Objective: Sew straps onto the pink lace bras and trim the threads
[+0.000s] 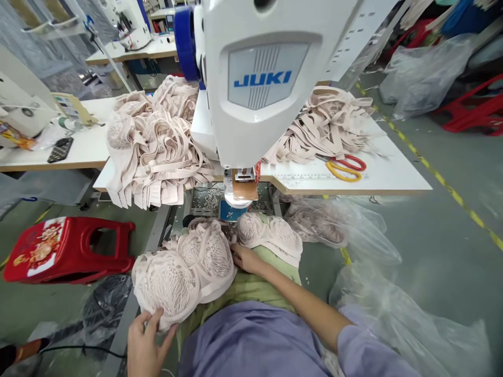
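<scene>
A stack of pale pink lace bras lies across my lap at the left, cups facing up. At the cup's lower left edge, my left hand grips the fabric between thumb and fingers. My right hand is at the right end of the same stack, fingers closed on its edge; the fingertips are partly hidden. Just beyond it, another pale lace bra rests on the green cloth over my lap. Above both hands stands the JUKI sewing machine, its presser foot over the small round arm.
Piled beige bras hang over the table's left side; more straps lie at right. Red-and-yellow scissors lie near the table edge. A red stool stands left, plastic bags right.
</scene>
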A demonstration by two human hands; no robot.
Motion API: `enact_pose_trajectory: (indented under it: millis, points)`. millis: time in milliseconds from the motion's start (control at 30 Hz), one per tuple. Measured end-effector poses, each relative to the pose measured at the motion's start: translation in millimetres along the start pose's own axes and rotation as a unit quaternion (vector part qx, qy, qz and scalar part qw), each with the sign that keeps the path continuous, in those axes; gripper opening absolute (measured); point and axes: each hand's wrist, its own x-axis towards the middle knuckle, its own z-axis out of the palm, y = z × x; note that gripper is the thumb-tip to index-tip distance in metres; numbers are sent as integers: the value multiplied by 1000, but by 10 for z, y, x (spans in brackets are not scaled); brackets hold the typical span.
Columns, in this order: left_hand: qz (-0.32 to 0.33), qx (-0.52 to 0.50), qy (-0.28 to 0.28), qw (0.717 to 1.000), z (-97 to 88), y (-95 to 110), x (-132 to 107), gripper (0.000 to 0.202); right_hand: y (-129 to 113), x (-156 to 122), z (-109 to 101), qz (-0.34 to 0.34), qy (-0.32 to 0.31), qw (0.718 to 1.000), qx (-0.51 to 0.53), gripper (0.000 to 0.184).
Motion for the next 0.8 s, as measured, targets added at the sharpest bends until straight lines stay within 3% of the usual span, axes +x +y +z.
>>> enact_pose_trajectory:
  millis: [67,133,233,333,400,467,567,800]
  points:
    - [45,32,4,998,-11,76,1,20,-15,-49,-27,-4,-13,1000,-7,35]
    - [91,55,10,994,-18,127,-4,13,-28,-78,-35,-16,-25,1000,-11,45]
    - [157,84,14,984,16,197,-1,16,-36,-98,-23,-27,-30,999,-15,53]
    - [190,135,20,972,101,278,32,24,-43,-135,-38,-28,-20,999,-18,36]
    - [203,148,10,968,136,326,64,19,-58,-197,-99,-26,2,999,-18,24]
    - [221,123,-19,967,116,361,90,17,-87,-288,-211,-24,33,999,-17,24]
    - [228,66,-29,971,-38,378,102,14,-148,-439,-449,-30,72,997,-13,34]
    - [138,64,60,986,-701,169,217,16,-343,-614,-1020,-87,81,993,-15,32]
